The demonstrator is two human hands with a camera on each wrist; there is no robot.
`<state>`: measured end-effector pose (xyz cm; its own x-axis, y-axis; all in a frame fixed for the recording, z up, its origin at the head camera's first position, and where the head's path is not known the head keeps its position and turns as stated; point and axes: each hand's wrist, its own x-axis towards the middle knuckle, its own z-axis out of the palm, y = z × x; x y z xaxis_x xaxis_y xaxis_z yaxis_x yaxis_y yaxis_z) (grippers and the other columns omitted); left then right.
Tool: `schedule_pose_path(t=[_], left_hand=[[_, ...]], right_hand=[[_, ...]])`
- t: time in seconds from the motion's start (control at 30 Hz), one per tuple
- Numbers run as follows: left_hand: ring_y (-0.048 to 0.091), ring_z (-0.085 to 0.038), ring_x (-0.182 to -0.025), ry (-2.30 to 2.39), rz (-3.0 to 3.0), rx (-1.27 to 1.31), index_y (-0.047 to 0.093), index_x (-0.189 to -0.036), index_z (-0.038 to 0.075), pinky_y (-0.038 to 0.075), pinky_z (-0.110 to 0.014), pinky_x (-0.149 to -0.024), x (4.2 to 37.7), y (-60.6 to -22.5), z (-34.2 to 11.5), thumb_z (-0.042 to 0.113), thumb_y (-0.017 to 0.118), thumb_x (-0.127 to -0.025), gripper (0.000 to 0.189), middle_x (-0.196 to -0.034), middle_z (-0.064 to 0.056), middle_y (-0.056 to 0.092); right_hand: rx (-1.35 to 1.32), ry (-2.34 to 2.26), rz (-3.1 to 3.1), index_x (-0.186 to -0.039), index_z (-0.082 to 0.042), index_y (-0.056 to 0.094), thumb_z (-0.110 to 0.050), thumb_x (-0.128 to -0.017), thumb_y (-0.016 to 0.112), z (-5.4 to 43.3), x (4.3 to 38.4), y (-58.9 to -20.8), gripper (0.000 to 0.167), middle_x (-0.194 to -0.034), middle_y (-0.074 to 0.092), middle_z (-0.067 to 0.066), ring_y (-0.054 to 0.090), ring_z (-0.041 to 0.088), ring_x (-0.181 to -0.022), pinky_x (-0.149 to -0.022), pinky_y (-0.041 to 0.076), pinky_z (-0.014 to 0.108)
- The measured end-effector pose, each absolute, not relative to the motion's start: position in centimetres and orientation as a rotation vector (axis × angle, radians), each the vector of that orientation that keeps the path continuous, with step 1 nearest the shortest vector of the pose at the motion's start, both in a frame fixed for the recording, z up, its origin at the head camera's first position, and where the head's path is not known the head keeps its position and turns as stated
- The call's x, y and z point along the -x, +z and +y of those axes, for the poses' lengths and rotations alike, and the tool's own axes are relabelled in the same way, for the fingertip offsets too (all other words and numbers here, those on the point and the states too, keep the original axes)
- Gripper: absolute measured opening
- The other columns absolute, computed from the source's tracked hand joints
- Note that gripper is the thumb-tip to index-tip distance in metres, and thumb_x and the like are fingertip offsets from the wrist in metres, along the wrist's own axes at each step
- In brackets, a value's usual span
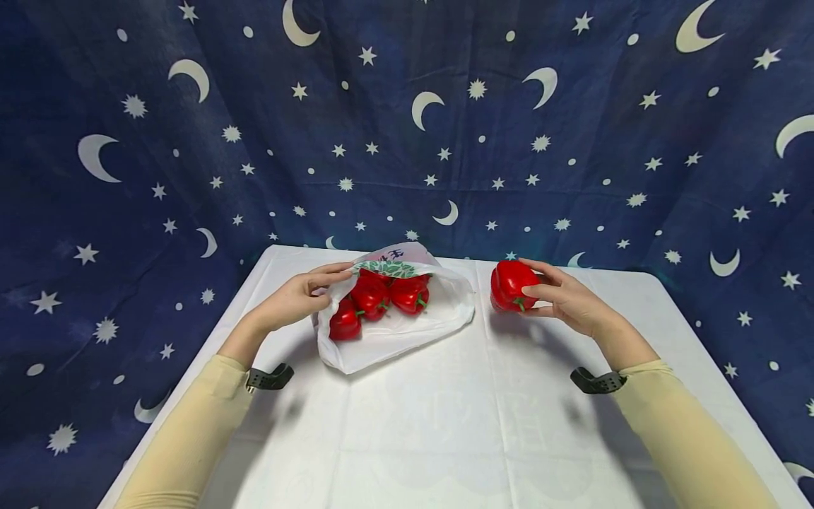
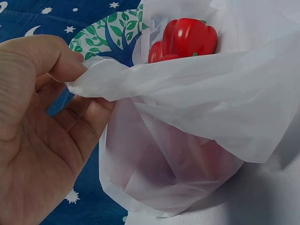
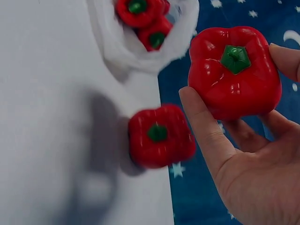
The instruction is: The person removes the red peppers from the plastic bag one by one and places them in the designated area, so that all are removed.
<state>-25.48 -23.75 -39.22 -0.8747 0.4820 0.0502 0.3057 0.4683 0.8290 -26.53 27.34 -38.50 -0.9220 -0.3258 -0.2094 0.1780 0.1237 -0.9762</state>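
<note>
Pepper (image 3: 233,82) glossy, squarish, lobed; bag (image 2: 192,98) thin, translucent, crinkled.

Three feeds reach me: head, left wrist, right wrist.
My head view looks forward and down over the table (image 1: 432,431) toward the star-patterned curtain (image 1: 381,226); the left wrist's sits close at the plastic bag (image 2: 201,84), the right's, turned sideways, close at a red bell pepper (image 3: 234,89); all share the bag.
</note>
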Motion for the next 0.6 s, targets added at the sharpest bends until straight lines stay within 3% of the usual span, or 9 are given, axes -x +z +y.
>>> schedule_pose_path(t=[0.1,0.33,0.6], left_hand=[[0.054,-0.025,-0.11,1.363,2.527,-0.685,0.056,-0.149,0.025,0.039,-0.029,-0.055,25.4,-39.2,-23.8,0.002,0.051,-0.099,0.056,-0.16,0.013,0.038],[0.058,-0.025,-0.095,1.367,2.521,-0.675,0.056,-0.149,0.026,0.037,-0.028,-0.054,25.4,-39.0,-23.7,0.003,0.051,-0.1,0.055,-0.159,0.014,0.038],[0.052,-0.025,-0.113,1.366,2.523,-0.683,0.056,-0.149,0.026,0.038,-0.028,-0.056,25.3,-39.1,-23.8,0.003,0.051,-0.099,0.055,-0.159,0.014,0.039]], right_hand=[[0.119,-1.868,2.043,-0.163,-0.016,0.023,-0.013,-0.097,0.067,28.6,26.7,-38.3,0.079,-0.154,0.028,0.015,0.041,0.035,-0.129,-0.099,0.048,0.054],[0.005,-1.893,2.059,-0.165,-0.019,0.02,-0.016,-0.1,0.065,31.4,27.2,-38.4,0.079,-0.149,0.031,0.009,0.049,0.027,-0.121,-0.096,0.052,0.046],[-0.095,-1.913,2.048,-0.166,-0.02,0.016,-0.018,-0.1,0.065,33.1,27.7,-38.9,0.081,-0.152,0.027,0.008,0.048,0.025,-0.12,-0.097,0.052,0.044]])
